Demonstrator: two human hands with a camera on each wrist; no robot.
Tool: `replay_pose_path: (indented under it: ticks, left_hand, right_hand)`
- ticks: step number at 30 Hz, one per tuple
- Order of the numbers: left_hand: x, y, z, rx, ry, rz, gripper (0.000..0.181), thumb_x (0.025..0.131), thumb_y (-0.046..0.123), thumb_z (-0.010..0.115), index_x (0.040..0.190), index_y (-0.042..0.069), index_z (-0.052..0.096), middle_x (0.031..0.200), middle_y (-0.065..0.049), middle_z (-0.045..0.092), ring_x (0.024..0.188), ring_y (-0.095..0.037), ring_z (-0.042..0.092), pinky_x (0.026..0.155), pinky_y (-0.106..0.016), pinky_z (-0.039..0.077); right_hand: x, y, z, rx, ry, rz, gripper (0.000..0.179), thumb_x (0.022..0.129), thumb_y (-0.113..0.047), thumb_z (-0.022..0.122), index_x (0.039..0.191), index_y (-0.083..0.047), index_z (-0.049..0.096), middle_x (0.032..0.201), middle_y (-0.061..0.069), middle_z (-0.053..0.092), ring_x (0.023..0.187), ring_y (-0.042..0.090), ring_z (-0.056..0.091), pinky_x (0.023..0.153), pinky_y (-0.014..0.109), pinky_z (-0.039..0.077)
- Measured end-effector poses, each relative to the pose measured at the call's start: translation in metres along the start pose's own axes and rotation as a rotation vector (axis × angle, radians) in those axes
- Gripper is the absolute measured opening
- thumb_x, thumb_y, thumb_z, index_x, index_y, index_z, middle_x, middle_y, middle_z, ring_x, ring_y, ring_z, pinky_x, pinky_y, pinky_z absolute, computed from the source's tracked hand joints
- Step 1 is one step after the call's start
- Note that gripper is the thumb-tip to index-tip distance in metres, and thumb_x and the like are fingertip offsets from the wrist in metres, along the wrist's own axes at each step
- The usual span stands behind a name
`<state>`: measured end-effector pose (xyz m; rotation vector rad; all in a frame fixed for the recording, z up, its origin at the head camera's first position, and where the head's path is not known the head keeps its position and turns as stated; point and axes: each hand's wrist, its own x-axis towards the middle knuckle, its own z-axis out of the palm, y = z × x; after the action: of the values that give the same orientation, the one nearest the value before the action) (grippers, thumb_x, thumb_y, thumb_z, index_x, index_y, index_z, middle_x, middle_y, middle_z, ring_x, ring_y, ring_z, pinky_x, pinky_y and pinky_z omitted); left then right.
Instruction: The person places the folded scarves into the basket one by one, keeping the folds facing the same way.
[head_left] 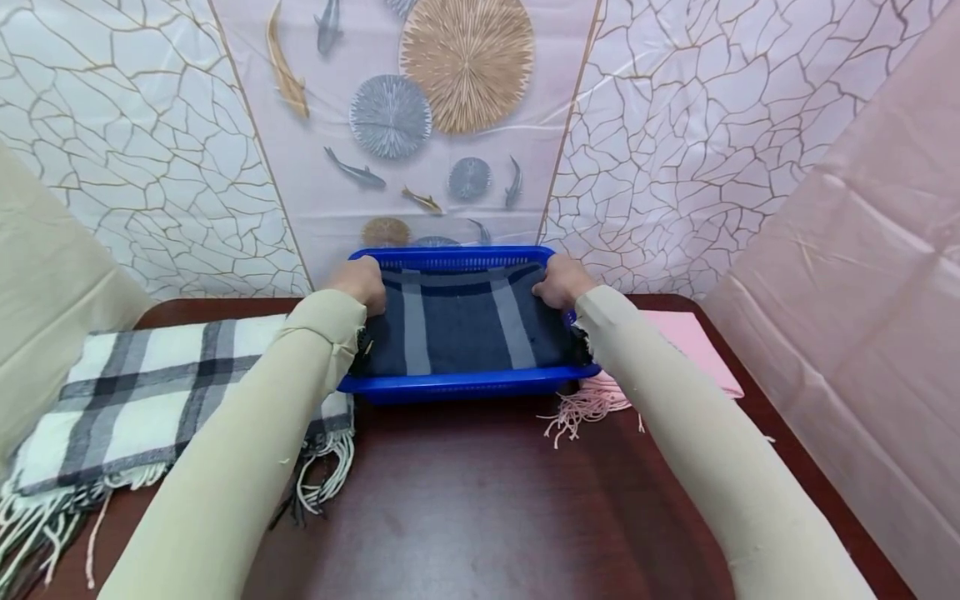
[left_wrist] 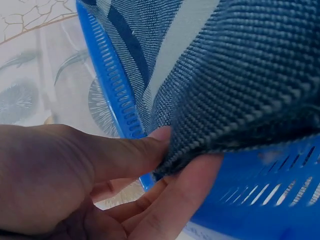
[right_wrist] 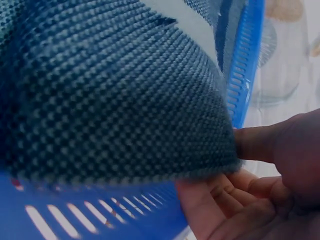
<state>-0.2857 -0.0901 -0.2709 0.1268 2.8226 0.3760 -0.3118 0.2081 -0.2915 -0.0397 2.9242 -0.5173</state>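
A dark blue woven scarf (head_left: pixel 459 325) with pale grey stripes lies folded in a blue plastic basket (head_left: pixel 465 383). At its far left corner my left hand (head_left: pixel 363 283) pinches the cloth between thumb and fingers. The left wrist view shows that thumb on top of the scarf (left_wrist: pixel 220 85) and the fingers below its edge. My right hand (head_left: pixel 564 283) grips the far right corner. In the right wrist view the right thumb and fingers pinch the scarf's edge (right_wrist: pixel 125 115), close to the slotted basket wall (right_wrist: pixel 242 65).
A black-and-white checked scarf (head_left: pixel 172 383) with long fringes lies on the left of the dark wooden table (head_left: pixel 465 500). A folded pink fringed scarf (head_left: pixel 693 350) lies to the right, partly behind my right arm. Patterned wall sheeting (head_left: pixel 420 192) stands close behind the basket.
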Motion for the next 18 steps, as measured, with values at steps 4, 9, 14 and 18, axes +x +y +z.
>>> replay_pose_path:
  ticks: [4, 9, 14, 18]
  left_hand:
    - [0.004, 0.001, 0.004, -0.011, -0.024, -0.020, 0.024, 0.095, 0.000, 0.056, 0.073, 0.008, 0.052, 0.069, -0.007, 0.047, 0.055, -0.015, 0.037, 0.052, -0.027, 0.035]
    - [0.005, 0.003, 0.003, -0.031, -0.028, -0.035, 0.023, 0.094, -0.001, 0.057, 0.073, 0.007, 0.053, 0.067, -0.006, 0.046, 0.053, -0.014, 0.035, 0.051, -0.027, 0.034]
    - [0.006, 0.006, 0.001, -0.040, -0.040, -0.035, 0.040, 0.091, -0.009, 0.048, 0.063, 0.015, 0.034, 0.058, 0.002, 0.017, 0.052, -0.011, 0.016, 0.050, -0.027, 0.025]
    - [0.008, 0.006, 0.005, -0.045, -0.061, -0.045, 0.044, 0.089, -0.012, 0.045, 0.062, 0.017, 0.028, 0.059, 0.002, 0.014, 0.053, -0.011, 0.014, 0.051, -0.027, 0.023]
  right_hand:
    - [-0.001, -0.003, 0.003, -0.036, 0.005, 0.012, 0.031, 0.100, -0.017, 0.060, 0.119, 0.008, 0.059, 0.114, 0.022, 0.065, 0.067, 0.020, 0.064, 0.058, 0.028, 0.054]
    - [0.002, -0.004, 0.001, -0.053, -0.030, 0.033, 0.025, 0.100, -0.015, 0.061, 0.107, 0.008, 0.062, 0.096, 0.020, 0.068, 0.052, 0.016, 0.061, 0.049, 0.026, 0.053]
    - [0.006, -0.009, -0.002, -0.091, -0.071, 0.061, 0.023, 0.100, -0.013, 0.060, 0.108, 0.009, 0.063, 0.096, 0.022, 0.068, 0.051, 0.016, 0.060, 0.045, 0.024, 0.052]
    - [0.008, -0.012, -0.001, -0.123, -0.121, 0.075, 0.025, 0.100, -0.010, 0.058, 0.116, 0.009, 0.060, 0.112, 0.028, 0.066, 0.050, 0.016, 0.061, 0.047, 0.025, 0.054]
